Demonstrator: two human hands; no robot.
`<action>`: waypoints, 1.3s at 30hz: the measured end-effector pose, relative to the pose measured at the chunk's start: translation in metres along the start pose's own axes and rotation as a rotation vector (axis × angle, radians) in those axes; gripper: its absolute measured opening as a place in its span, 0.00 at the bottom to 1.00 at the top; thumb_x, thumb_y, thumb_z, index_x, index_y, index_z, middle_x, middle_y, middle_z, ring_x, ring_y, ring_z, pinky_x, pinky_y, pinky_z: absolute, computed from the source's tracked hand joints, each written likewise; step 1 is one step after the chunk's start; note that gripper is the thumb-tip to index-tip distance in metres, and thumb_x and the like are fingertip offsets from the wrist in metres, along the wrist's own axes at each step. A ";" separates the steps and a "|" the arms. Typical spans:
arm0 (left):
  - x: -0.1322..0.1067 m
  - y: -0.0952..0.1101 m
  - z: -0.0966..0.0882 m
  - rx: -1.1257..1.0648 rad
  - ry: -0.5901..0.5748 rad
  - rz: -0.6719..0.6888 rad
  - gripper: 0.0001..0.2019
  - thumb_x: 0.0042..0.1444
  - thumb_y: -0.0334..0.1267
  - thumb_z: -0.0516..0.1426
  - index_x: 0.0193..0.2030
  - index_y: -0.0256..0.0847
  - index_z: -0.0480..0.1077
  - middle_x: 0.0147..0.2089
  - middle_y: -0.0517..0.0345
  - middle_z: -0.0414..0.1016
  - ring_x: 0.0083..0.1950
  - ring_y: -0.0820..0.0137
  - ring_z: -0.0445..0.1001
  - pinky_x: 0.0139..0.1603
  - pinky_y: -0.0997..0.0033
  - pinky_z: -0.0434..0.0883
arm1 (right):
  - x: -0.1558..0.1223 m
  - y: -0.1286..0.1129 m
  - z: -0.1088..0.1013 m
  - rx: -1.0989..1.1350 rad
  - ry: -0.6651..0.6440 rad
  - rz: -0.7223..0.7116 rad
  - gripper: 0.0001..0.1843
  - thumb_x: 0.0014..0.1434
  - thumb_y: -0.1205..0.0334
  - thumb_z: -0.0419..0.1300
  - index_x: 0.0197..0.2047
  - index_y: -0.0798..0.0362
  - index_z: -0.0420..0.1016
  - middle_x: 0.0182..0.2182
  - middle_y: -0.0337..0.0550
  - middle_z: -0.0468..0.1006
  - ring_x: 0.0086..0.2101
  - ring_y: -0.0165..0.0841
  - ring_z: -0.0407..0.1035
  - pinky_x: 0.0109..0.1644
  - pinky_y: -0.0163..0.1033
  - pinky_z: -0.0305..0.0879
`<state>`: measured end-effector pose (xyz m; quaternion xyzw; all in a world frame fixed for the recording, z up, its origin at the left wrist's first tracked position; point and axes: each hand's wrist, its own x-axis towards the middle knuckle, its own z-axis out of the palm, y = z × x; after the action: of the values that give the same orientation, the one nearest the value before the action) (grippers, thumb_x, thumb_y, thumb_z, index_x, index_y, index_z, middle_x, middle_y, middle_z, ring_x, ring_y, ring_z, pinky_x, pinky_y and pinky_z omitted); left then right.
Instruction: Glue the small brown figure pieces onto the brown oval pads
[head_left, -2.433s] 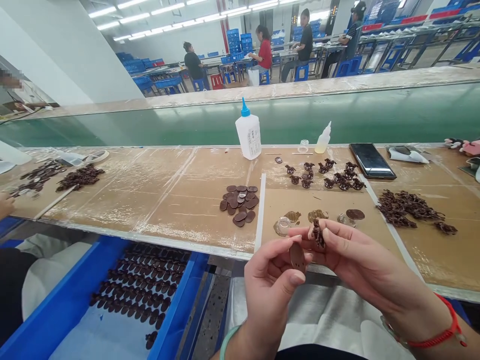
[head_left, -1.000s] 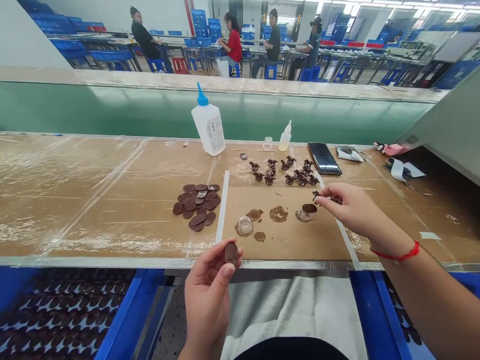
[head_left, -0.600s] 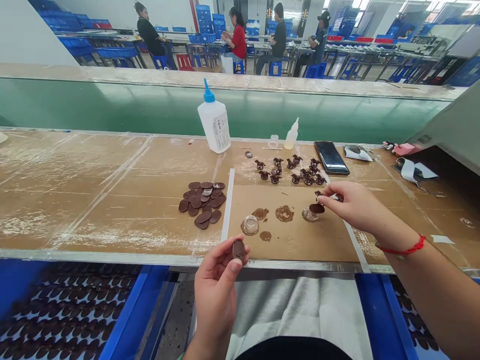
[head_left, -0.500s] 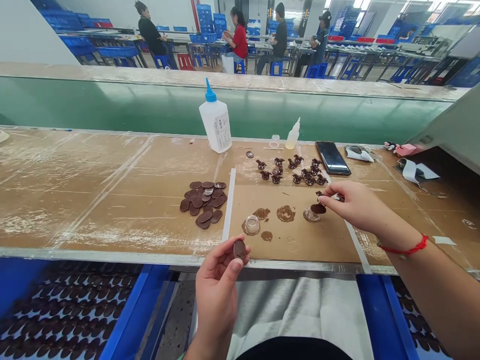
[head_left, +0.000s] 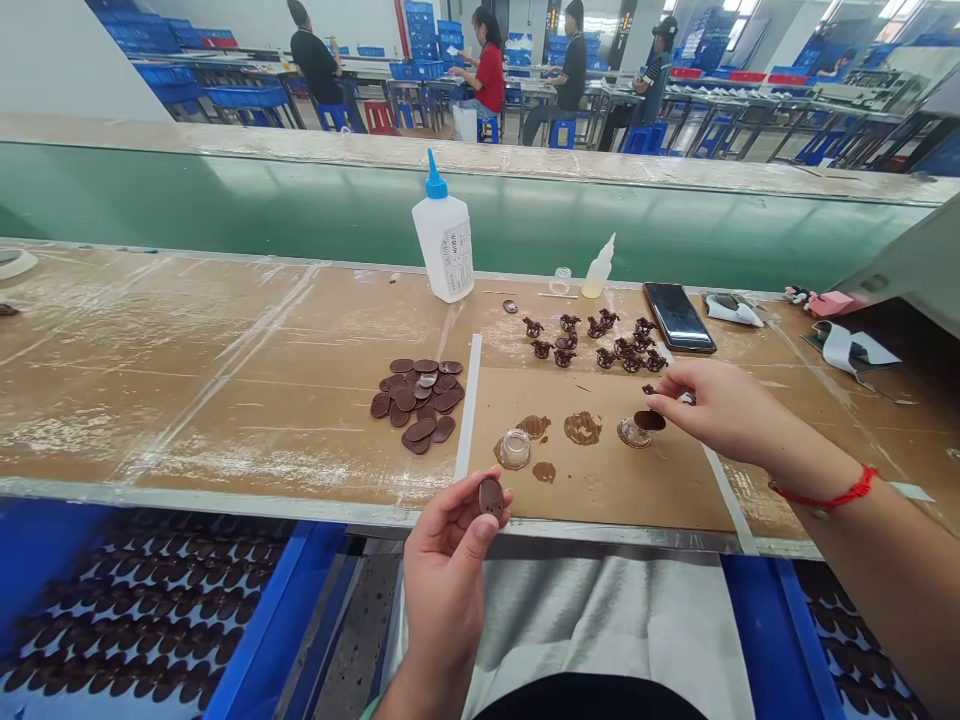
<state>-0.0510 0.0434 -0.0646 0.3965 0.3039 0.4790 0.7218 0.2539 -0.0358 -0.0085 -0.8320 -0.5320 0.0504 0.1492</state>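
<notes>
Two bare hands hold small brown pieces above a cardboard sheet (head_left: 600,490) on the surface (head_left: 225,425).

The left hand (head_left: 446,570) grips a dark brown oval disc (head_left: 491,498) between thumb and fingers at the sheet's 6 o'clock edge. The right hand (head_left: 724,415) pinches a small dark cutout (head_left: 686,398), partly hidden, at 3 o'clock, just above a brown disc (head_left: 649,420) touching a clear cup (head_left: 634,433).

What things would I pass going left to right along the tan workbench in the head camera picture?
brown oval pieces → small clear cup → brown smear → right hand → red wrist cord
</notes>
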 end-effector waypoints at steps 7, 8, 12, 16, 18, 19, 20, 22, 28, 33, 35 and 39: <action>-0.001 0.001 -0.001 -0.018 0.003 0.001 0.13 0.50 0.36 0.70 0.43 0.43 0.81 0.44 0.51 0.85 0.40 0.67 0.83 0.39 0.77 0.80 | -0.001 -0.006 -0.009 0.092 0.048 0.030 0.16 0.55 0.48 0.57 0.22 0.49 0.71 0.24 0.42 0.75 0.27 0.41 0.69 0.28 0.41 0.58; -0.002 0.002 -0.001 -0.022 0.004 -0.004 0.12 0.50 0.36 0.70 0.43 0.43 0.81 0.44 0.51 0.85 0.40 0.67 0.83 0.39 0.77 0.80 | -0.005 -0.008 -0.014 0.115 0.079 0.055 0.17 0.56 0.47 0.56 0.23 0.49 0.71 0.23 0.43 0.74 0.25 0.41 0.68 0.27 0.41 0.58; -0.007 0.006 0.006 -0.047 -0.058 -0.004 0.13 0.51 0.35 0.69 0.45 0.46 0.81 0.46 0.52 0.84 0.39 0.67 0.84 0.39 0.77 0.81 | -0.033 -0.025 -0.028 0.273 0.227 0.152 0.19 0.61 0.42 0.57 0.31 0.49 0.74 0.24 0.42 0.73 0.24 0.40 0.67 0.25 0.40 0.57; -0.013 0.009 0.023 -0.105 -0.220 0.019 0.15 0.51 0.36 0.70 0.46 0.48 0.81 0.47 0.55 0.84 0.40 0.66 0.83 0.42 0.74 0.81 | -0.069 -0.060 -0.007 0.923 0.188 0.096 0.13 0.65 0.46 0.64 0.41 0.47 0.77 0.39 0.42 0.78 0.42 0.43 0.72 0.44 0.40 0.69; -0.016 0.010 0.032 -0.116 -0.273 0.014 0.16 0.49 0.35 0.70 0.47 0.49 0.81 0.49 0.55 0.83 0.40 0.65 0.83 0.44 0.71 0.81 | -0.082 -0.081 0.011 1.168 0.109 0.065 0.11 0.69 0.50 0.62 0.47 0.46 0.77 0.47 0.43 0.77 0.50 0.43 0.70 0.55 0.40 0.67; -0.018 0.010 0.035 -0.119 -0.290 0.009 0.17 0.49 0.35 0.70 0.47 0.49 0.80 0.50 0.55 0.82 0.40 0.66 0.83 0.45 0.70 0.81 | -0.088 -0.091 0.018 1.261 0.068 0.047 0.10 0.71 0.51 0.61 0.49 0.45 0.77 0.49 0.43 0.77 0.52 0.42 0.69 0.56 0.39 0.66; -0.019 0.010 0.038 -0.121 -0.306 0.006 0.17 0.49 0.34 0.70 0.47 0.49 0.80 0.51 0.55 0.81 0.41 0.66 0.83 0.45 0.69 0.81 | -0.092 -0.101 0.022 1.337 0.033 0.034 0.10 0.72 0.52 0.60 0.51 0.45 0.77 0.51 0.43 0.76 0.53 0.42 0.68 0.57 0.39 0.67; -0.022 0.010 0.040 -0.123 -0.341 0.005 0.18 0.50 0.34 0.70 0.49 0.50 0.79 0.51 0.55 0.80 0.41 0.65 0.82 0.45 0.68 0.80 | -0.097 -0.116 0.026 1.447 -0.017 0.020 0.10 0.72 0.52 0.60 0.53 0.45 0.77 0.53 0.44 0.75 0.54 0.41 0.68 0.55 0.38 0.69; -0.027 0.008 0.041 -0.092 -0.335 0.026 0.16 0.51 0.35 0.70 0.48 0.49 0.80 0.46 0.54 0.82 0.44 0.64 0.81 0.45 0.70 0.79 | -0.103 -0.129 0.013 1.416 -0.058 0.034 0.07 0.70 0.57 0.62 0.49 0.43 0.79 0.52 0.41 0.77 0.49 0.39 0.72 0.52 0.35 0.72; -0.026 0.007 0.043 -0.094 -0.317 0.027 0.16 0.50 0.35 0.70 0.47 0.49 0.80 0.44 0.57 0.82 0.42 0.68 0.80 0.43 0.75 0.78 | -0.105 -0.130 0.012 1.321 -0.029 0.019 0.05 0.69 0.58 0.62 0.42 0.46 0.80 0.53 0.41 0.76 0.49 0.39 0.72 0.52 0.34 0.71; -0.026 0.007 0.044 -0.096 -0.311 0.027 0.17 0.49 0.35 0.70 0.47 0.49 0.80 0.44 0.57 0.82 0.42 0.69 0.80 0.44 0.75 0.78 | -0.104 -0.130 0.012 1.285 -0.033 0.010 0.05 0.69 0.58 0.62 0.41 0.46 0.80 0.54 0.41 0.75 0.50 0.39 0.71 0.53 0.34 0.70; -0.026 0.005 0.042 -0.085 -0.300 0.041 0.16 0.49 0.36 0.71 0.46 0.49 0.80 0.44 0.57 0.82 0.42 0.69 0.80 0.43 0.75 0.77 | -0.103 -0.129 0.013 1.217 -0.029 -0.002 0.06 0.69 0.57 0.62 0.40 0.46 0.79 0.54 0.42 0.75 0.51 0.41 0.71 0.53 0.38 0.70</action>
<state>-0.0283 0.0081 -0.0377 0.4388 0.1643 0.4414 0.7653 0.0942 -0.0761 0.0104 -0.5960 -0.4103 0.3566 0.5910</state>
